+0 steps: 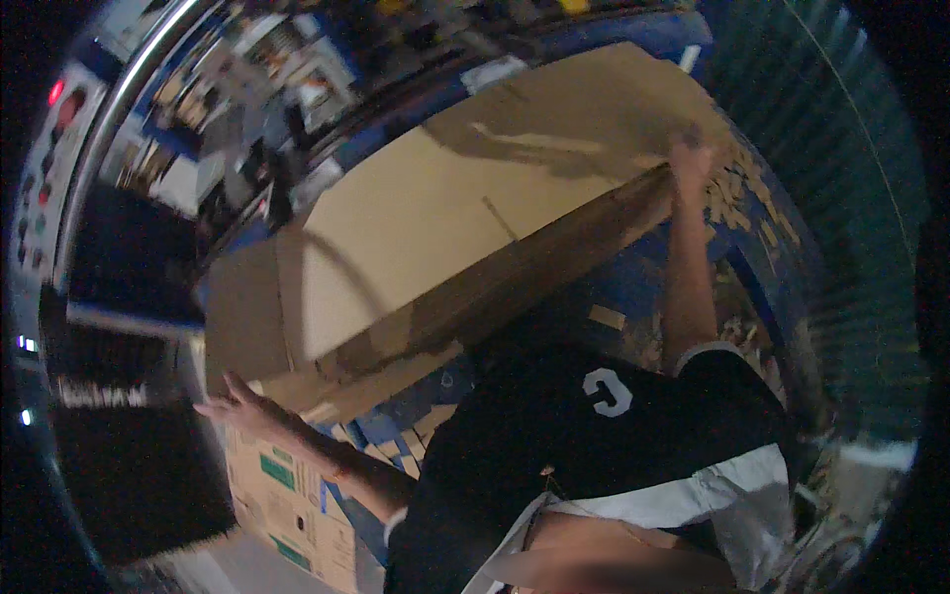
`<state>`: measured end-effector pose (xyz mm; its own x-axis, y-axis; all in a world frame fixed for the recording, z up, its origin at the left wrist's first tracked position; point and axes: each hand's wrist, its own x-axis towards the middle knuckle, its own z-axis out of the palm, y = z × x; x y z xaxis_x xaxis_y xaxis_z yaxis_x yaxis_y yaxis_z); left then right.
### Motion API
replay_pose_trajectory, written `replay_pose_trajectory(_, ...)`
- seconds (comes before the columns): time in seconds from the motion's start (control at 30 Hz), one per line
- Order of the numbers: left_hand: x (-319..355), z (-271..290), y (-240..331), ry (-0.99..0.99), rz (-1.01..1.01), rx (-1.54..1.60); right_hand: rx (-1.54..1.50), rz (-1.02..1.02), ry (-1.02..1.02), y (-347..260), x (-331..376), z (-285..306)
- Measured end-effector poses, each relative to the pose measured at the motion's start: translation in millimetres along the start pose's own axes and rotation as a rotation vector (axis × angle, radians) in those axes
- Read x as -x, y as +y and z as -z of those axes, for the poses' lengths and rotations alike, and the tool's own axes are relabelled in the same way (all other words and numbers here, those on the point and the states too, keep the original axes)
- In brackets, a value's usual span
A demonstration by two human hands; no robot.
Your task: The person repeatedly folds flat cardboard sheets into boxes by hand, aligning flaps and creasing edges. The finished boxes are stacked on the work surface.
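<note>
Black shirt (pixel 594 426) foremost: left hand (pixel 242 408), fingers spread, beside cardboard (pixel 416 228) already lying across the blue tabletop (pixel 625 282) toward its right edge, folding seemingly unfinished; right hand (pixel 691 158) at the cardboard's corner, grip too blurred to tell.

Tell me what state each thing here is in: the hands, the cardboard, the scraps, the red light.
Left hand: open, fingers spread, by the cardboard's near left corner.
Right hand: at the cardboard's right end; too blurred to tell its grip.
Large cardboard: creased, a darker strip bent along its near side.
Cardboard scraps: loose, scattered.
Red light: lit.
</note>
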<state>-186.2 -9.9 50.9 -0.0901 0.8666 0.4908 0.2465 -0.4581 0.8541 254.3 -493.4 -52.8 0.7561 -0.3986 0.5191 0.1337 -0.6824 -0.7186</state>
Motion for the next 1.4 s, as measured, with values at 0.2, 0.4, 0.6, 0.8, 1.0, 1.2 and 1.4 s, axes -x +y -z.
replay_pose_trajectory(0.2, -16, -22, 2, 0.000, 0.078, 0.204, -0.363, 0.119, 0.604, -32, -33, -45)
replay_pose_trajectory(0.4, 10, -3, -7, -0.144, 0.173, 0.363, -1.022, 0.037, -0.068, -90, -35, 47)
replay_pose_trajectory(0.6, 89, 0, 26, -0.466, 0.033, 0.299, -0.542, 1.102, -0.858, -103, 104, 112)
replay_pose_trajectory(0.8, 110, -33, 34, -1.064, -0.921, -0.189, -0.183, 1.352, -1.040, -125, 135, 107)
replay_pose_trajectory(1.0, 109, -40, 43, -1.240, -1.007, -0.328, -0.105, 1.523, -0.887, -124, 135, 93)
replay_pose_trajectory(1.2, 66, -77, 29, -1.042, -0.988, -0.213, -0.146, 1.361, -1.014, -154, 109, 22)
replay_pose_trajectory(1.4, 13, -168, 16, -0.951, -0.850, -0.098, 0.005, 1.114, -1.091, -201, 85, -81)
